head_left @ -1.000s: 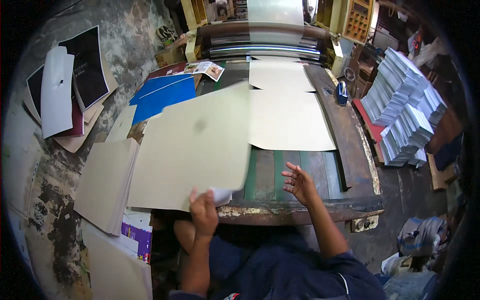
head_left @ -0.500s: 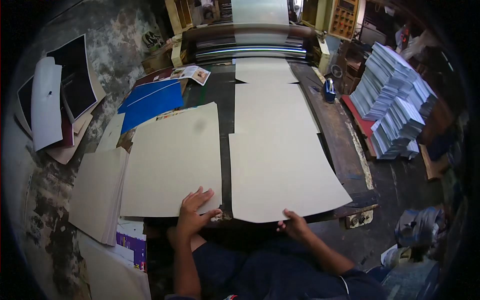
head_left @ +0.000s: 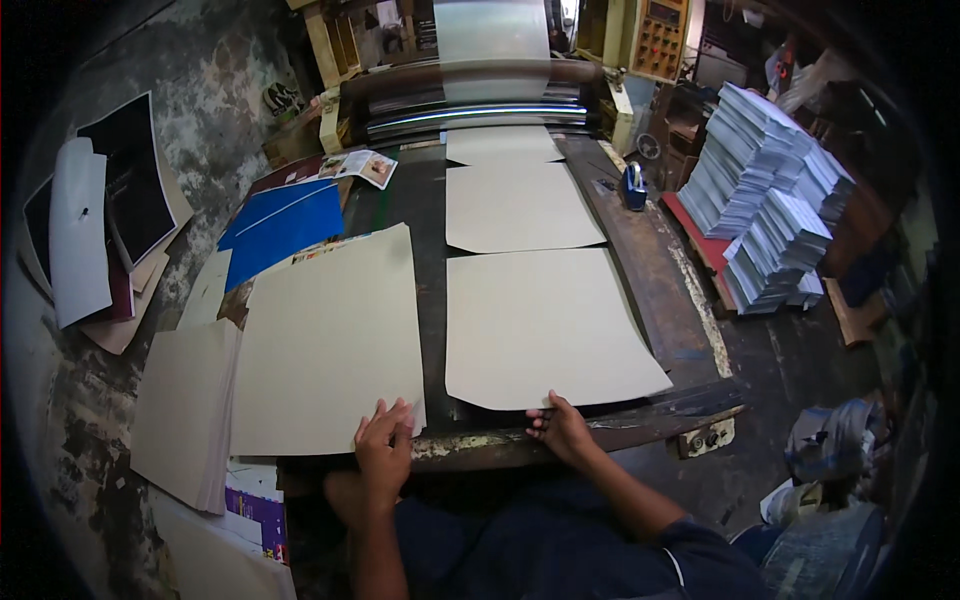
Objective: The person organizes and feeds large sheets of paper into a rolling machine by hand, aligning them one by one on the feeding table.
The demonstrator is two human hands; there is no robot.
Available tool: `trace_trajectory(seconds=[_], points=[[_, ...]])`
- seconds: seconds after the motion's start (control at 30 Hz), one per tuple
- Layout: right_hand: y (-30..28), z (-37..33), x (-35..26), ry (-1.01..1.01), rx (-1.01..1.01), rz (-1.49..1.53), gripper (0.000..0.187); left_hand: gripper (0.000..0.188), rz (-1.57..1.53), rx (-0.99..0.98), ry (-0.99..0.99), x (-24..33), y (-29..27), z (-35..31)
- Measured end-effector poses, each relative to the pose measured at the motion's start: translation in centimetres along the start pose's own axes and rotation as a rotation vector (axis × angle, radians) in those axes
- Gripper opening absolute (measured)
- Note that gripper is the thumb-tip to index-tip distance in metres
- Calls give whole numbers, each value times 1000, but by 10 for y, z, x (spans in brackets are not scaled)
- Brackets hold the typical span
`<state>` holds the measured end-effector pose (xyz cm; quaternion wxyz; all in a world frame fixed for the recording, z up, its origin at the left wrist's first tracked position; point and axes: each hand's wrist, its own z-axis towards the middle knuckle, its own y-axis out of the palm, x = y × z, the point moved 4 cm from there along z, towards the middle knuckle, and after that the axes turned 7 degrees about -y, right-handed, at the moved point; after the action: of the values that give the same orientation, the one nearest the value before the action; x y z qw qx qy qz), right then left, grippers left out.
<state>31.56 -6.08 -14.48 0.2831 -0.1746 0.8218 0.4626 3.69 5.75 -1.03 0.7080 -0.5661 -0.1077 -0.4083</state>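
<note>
My right hand (head_left: 564,430) is at the near edge of a cream sheet of board (head_left: 550,325), its thumb on top and its other fingers curled at the edge. Ahead of this sheet, a second cream sheet (head_left: 520,207) lies on the dark table, with a dark gap between them. A third sheet (head_left: 500,144) reaches to the rollers (head_left: 480,118) of a machine. My left hand (head_left: 384,440) rests with fingers stretched on the near right corner of a stack of cream boards (head_left: 325,340), where some sheet corners are slightly fanned.
A further stack of boards (head_left: 182,415) leans at the left, near blue sheets (head_left: 285,225) and an open printed booklet (head_left: 365,165). At the right are a blue tape dispenser (head_left: 634,187) and tall piles of bound paper (head_left: 745,165) on a red board. A control panel (head_left: 662,38) stands behind.
The near right sheet has moved forward with my right hand at its edge. A gap now shows between it and the sheet ahead. My left hand's fingers have drawn in at the stack's corner.
</note>
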Motion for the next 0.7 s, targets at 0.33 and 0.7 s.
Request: trace_trajectory(seconds=[0.33, 0.7], points=[[102, -58, -64, -15, -208, 189, 34, 28, -537, 333, -197, 17, -25, -4], [264, -268, -187, -591, -1576, 179, 49, 22, -455, -28, 113, 69, 11, -23]])
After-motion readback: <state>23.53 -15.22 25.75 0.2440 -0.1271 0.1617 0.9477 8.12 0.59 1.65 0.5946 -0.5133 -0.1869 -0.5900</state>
